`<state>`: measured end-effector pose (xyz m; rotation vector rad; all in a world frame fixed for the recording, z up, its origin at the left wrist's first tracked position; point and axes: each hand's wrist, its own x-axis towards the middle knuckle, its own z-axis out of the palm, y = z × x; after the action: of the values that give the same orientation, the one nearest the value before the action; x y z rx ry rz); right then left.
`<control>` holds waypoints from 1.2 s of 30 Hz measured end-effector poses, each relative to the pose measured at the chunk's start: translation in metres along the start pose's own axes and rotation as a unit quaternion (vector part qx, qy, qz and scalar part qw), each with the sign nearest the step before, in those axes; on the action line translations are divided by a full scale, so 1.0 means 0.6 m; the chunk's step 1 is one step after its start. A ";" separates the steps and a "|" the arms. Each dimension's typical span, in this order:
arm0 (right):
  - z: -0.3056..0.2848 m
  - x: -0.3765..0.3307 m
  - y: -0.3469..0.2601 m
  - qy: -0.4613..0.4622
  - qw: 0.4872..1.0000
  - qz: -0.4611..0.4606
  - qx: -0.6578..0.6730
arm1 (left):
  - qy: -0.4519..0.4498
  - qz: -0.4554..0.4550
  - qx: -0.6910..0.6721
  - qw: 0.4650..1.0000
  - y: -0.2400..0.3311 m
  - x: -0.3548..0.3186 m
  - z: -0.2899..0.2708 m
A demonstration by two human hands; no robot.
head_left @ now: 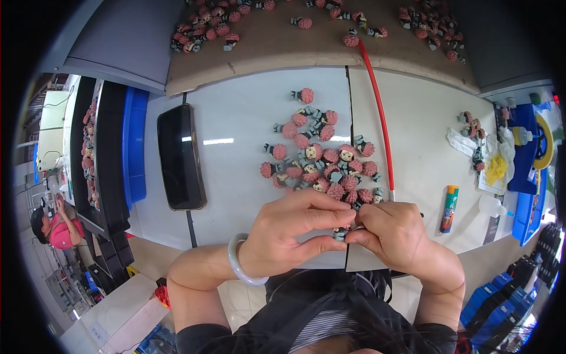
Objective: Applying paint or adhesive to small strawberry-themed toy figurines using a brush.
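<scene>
- The left hand (286, 233), with a pale jade-coloured bangle (236, 259) on its wrist, is curled narrow, thumb and forefinger pinched on a small pink-headed plastic figurine (341, 233) at the near table edge.
- The right hand (392, 233) meets it from 3 o'clock, fingers folded tight on the same little piece; both hands grip it, so neither is nearer.
- The figurine sits between the two sets of fingertips and is mostly hidden; only a greyish lower end peeks out below, so its long axis looks roughly upright, though I cannot tell for sure.
- A heap of matching pink-and-grey figurines (324, 165) lies on the white tabletop (236, 118) at 12 o'clock from the hands, near them.
- A thin red rod (377, 112) runs from the far edge down toward the right hand, ending just beside its knuckles.
- A black flat phone (180, 156) lies at 10 o'clock, well apart.
- A small green-and-orange tube (450, 207) stands at 2 o'clock of the right hand.
- More figurines (203, 29) are scattered on the brown board at the far side.
</scene>
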<state>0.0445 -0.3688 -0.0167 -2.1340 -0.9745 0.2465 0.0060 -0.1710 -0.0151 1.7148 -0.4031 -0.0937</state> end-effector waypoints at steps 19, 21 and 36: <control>-0.001 0.000 -0.002 -0.007 1.000 0.007 0.006 | -0.003 -0.002 0.003 1.000 0.002 -0.001 -0.001; 0.000 0.002 -0.002 -0.010 1.000 0.008 0.008 | -0.003 -0.004 0.001 1.000 0.000 -0.003 -0.002; 0.000 0.000 0.002 -0.021 1.000 -0.001 0.005 | -0.003 -0.002 0.002 1.000 0.000 0.000 0.000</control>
<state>0.0451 -0.3693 -0.0175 -2.1272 -0.9972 0.2960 0.0058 -0.1709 -0.0153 1.7203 -0.4037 -0.1015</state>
